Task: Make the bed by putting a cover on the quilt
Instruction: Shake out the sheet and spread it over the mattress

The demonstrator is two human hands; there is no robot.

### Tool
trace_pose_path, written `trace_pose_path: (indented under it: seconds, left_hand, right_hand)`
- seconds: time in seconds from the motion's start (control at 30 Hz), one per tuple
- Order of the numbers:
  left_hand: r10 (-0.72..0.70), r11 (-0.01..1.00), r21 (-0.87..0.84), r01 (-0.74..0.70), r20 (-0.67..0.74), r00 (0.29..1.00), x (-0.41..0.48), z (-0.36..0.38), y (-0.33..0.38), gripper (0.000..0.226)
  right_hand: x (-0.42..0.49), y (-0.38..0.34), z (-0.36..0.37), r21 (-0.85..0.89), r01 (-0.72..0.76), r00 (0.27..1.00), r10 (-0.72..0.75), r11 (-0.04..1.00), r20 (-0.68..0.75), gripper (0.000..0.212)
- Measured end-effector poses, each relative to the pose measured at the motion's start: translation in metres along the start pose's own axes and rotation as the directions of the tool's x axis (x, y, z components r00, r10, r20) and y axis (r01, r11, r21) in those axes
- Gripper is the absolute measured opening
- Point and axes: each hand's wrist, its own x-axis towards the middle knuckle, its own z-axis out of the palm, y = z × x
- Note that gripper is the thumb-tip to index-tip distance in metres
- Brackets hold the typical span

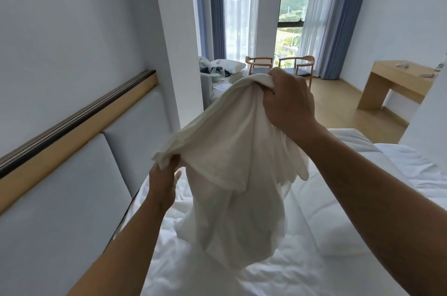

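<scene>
Bright bedroom with a white bed (326,235) lying below tall curtained windows (290,5).
Both hands are lifting the white cover (229,150) above the quilt (314,259): the left hand (162,182) is pinching its edge at 9 o'clock, the right hand (287,102) is clenching a bunched corner at 1 o'clock, and the cloth is hanging down between them.

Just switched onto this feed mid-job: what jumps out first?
A bunched white cover held up at centre frame, gripped by the left hand low and the right hand higher. It hangs over the rumpled white quilt. Behind stands a tall bright window with blue curtains.
</scene>
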Motion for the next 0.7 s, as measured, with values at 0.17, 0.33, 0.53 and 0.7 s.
trace_pose_path:
  seconds: [0.17,0.33,0.53,0.7]
  left_hand:
    - [0.354,0.928,0.168,-0.333,-0.115,0.928,0.014,0.028,0.069,0.034]
    - [0.659,0.686,0.469,-0.556,-0.078,0.748,0.019,0.057,0.143,0.022]
    - [0.773,0.515,0.586,-0.625,-0.002,0.635,0.009,0.066,0.178,0.023]
    - [0.828,0.450,0.574,-0.684,0.019,0.560,-0.036,0.066,0.191,0.023]
  right_hand:
    - [-0.003,0.018,-0.021,-0.022,-0.128,0.990,0.127,0.991,-0.054,0.023]
    - [-0.013,0.031,-0.036,-0.016,-0.218,0.974,0.216,0.976,-0.072,0.020]
    - [-0.027,0.046,-0.068,-0.118,-0.211,0.975,0.200,0.970,-0.099,0.025]
    - [-0.046,0.046,-0.099,-0.122,-0.214,0.974,0.202,0.969,-0.102,0.027]
